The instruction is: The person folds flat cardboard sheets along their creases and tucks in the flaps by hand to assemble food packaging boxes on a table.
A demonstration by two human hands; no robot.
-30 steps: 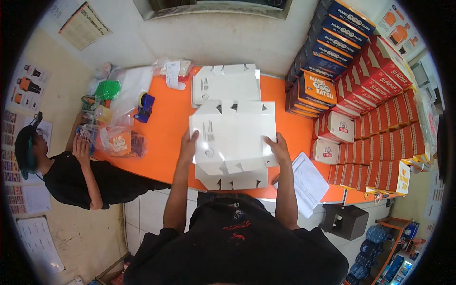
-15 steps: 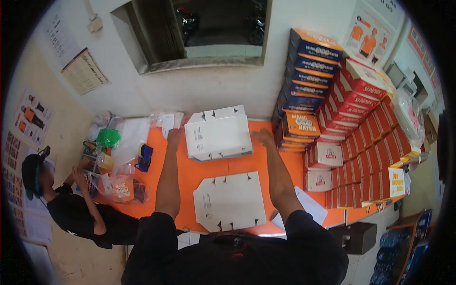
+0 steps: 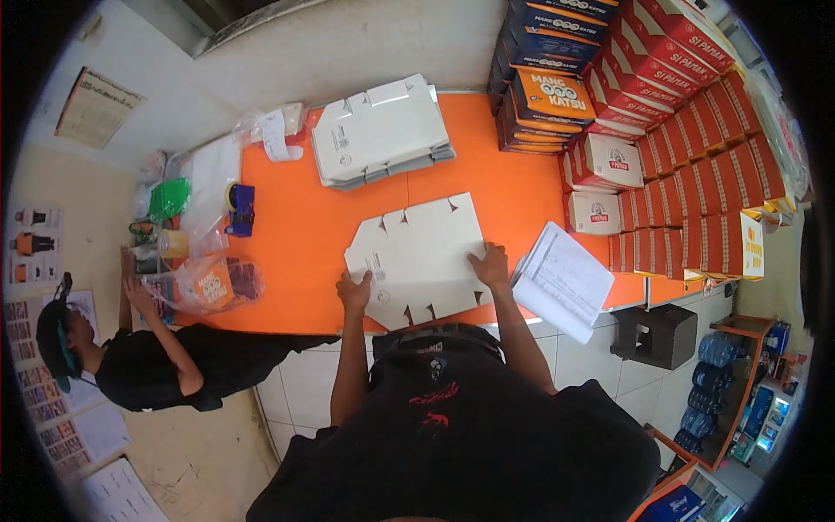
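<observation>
A flat white cardboard box blank point(image 3: 419, 261), with cut corners and small dark slots, lies near the front edge of the orange table. My left hand point(image 3: 355, 291) grips its left edge, thumb over the top. At its right edge my right hand point(image 3: 490, 264) holds on the same way, fingers partly hidden under the board. Farther back sits a stack of similar white box blanks point(image 3: 379, 130), untouched by either hand. An open notebook point(image 3: 564, 277) lies to the right of my right hand, overhanging the table's edge.
Folded boxes in blue point(image 3: 554, 39), red point(image 3: 661, 52) and brown-orange point(image 3: 696, 191) are piled along the right. A tape dispenser point(image 3: 240, 209) and a bagged orange box point(image 3: 211, 285) lie left, where another person point(image 3: 148, 365) works. A dark stool point(image 3: 658, 335) stands below right.
Both my hands have come back from the sides of the far stack to the edges of the near blank. That blank now lies slightly turned. My view has tilted down.
</observation>
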